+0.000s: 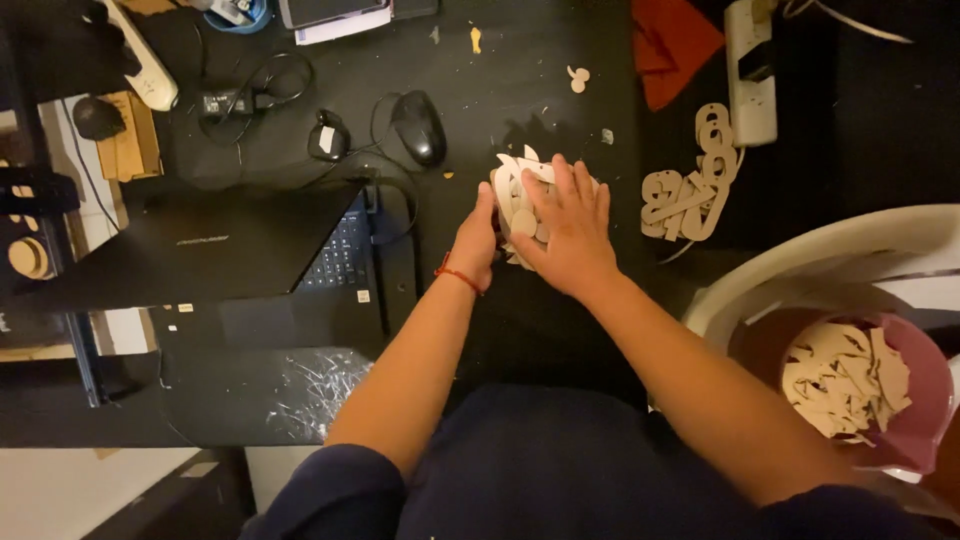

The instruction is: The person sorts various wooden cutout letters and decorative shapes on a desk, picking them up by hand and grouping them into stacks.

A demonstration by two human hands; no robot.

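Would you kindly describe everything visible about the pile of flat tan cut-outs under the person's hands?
The pile of cut-outs is a loose heap of thin, pale tan pieces, seemingly cardboard or thin wood, with curved and rounded outlines. It lies on the black table, right of the laptop. The right hand presses flat on top, fingers spread, covering much of it; the left hand touches its left edge. Pieces overlap at mixed angles, edges fanning out beyond the fingers.
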